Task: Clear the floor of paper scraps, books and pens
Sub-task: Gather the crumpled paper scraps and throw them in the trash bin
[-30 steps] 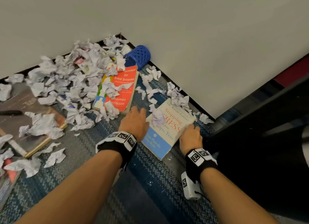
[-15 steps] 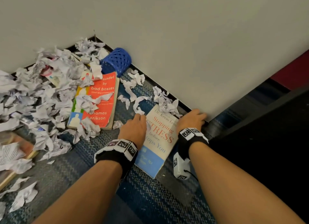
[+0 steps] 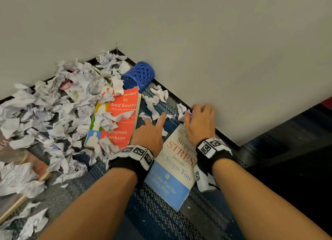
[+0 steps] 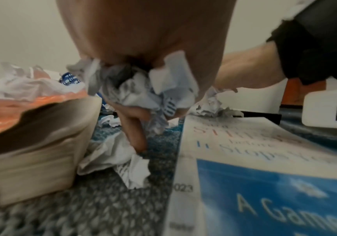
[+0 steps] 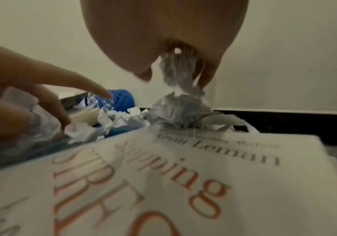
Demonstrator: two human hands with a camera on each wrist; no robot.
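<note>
Two hands are seen at work on a carpeted floor (image 3: pixel 158 221) in the corner of a room, where torn paper lies strewn against a pale wall (image 3: pixel 215 51). A wad of crumpled scraps (image 4: pixel 143 89) is clutched in the left hand (image 3: pixel 150 134), its index finger stretched toward the far wall while the other fingers are curled round the paper. More scraps (image 5: pixel 175 71) are gripped in the closed fingers of the right hand (image 3: pixel 198 125), which is held at the far end of a white-and-blue paperback (image 3: pixel 177 169), close to the baseboard. The paperback is laid flat between the two wrists, its long axis running from the near floor toward the wall and tilted slightly rightward at the far end, the blue band of its cover nearest the viewer. Just to its left, an orange paperback (image 3: pixel 122 117) is laid flat with a similar tilt, its top pointing to the far corner and partly covered by scraps. A blue mesh pen cup (image 3: pixel 139 75) is tipped on its side at that book's far end, against the wall, its open mouth turned left and nearward. The main heap of paper scraps (image 3: pixel 53 114) is spread across the left of the scene, over the edge of a brown book (image 3: pixel 10 150) at the left border.
</note>
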